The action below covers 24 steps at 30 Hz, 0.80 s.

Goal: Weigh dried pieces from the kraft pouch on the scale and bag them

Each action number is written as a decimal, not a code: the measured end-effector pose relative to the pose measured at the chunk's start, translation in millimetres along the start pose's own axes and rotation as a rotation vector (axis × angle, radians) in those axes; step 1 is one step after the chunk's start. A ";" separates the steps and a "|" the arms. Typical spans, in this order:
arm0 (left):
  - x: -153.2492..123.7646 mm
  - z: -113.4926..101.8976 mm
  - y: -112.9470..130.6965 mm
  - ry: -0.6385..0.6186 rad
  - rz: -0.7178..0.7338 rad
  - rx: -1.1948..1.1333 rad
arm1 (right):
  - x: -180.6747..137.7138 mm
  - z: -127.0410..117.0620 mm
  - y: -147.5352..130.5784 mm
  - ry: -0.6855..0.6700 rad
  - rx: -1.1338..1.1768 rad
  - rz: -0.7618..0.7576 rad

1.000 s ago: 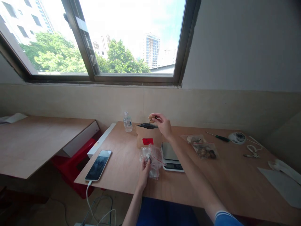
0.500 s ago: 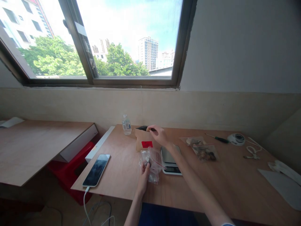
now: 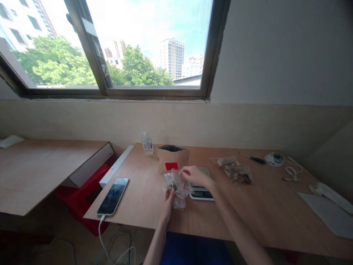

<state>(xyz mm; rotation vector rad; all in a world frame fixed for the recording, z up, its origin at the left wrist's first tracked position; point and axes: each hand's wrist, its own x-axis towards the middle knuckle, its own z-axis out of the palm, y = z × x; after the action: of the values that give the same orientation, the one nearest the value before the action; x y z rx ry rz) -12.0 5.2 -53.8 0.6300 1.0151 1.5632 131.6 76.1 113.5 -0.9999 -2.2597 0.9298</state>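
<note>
My left hand [image 3: 168,200] is closed on a clear zip bag [image 3: 180,193] with a red seal line, above the near part of the table. Something small and dark shows by its fingertips. My right hand [image 3: 195,176] is at the bag's upper edge with its fingers pinched together; what is in them, if anything, I cannot make out. Just behind the bag, a brown paper pouch [image 3: 163,159] with a red label stands upright, its mouth open. A small scale [image 3: 202,194] with a white rim lies partly under my right hand and forearm.
Filled zip bags [image 3: 238,175] lie to the right, before a screwdriver [image 3: 257,160] and a white dome camera [image 3: 274,159]. A water bottle [image 3: 147,144] stands at the back. A phone [image 3: 113,197] with a cable lies near the left edge. White sheets [image 3: 325,211] lie far right.
My right hand has come down and toward me, from the pouch's mouth to the clear bag's upper edge. My left hand keeps its hold on the bag. The view has tilted slightly.
</note>
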 end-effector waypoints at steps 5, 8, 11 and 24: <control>-7.8 9.0 13.3 -0.072 0.017 0.028 | -7.7 36.5 21.4 -0.077 0.070 0.004; -9.8 12.1 17.5 -0.085 0.021 0.036 | -5.1 49.1 29.5 -0.040 0.141 0.031; -9.8 12.8 19.2 -0.112 0.047 0.056 | -3.0 54.5 39.3 -0.013 0.246 0.104; -7.4 12.3 18.4 -0.092 0.040 0.161 | -12.5 -7.0 15.1 0.007 0.062 0.017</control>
<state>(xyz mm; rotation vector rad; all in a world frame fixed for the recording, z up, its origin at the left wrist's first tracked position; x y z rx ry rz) -9.3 1.1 -31.0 0.8300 1.0718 1.4826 150.5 76.6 104.7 -0.9952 -2.2057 0.9957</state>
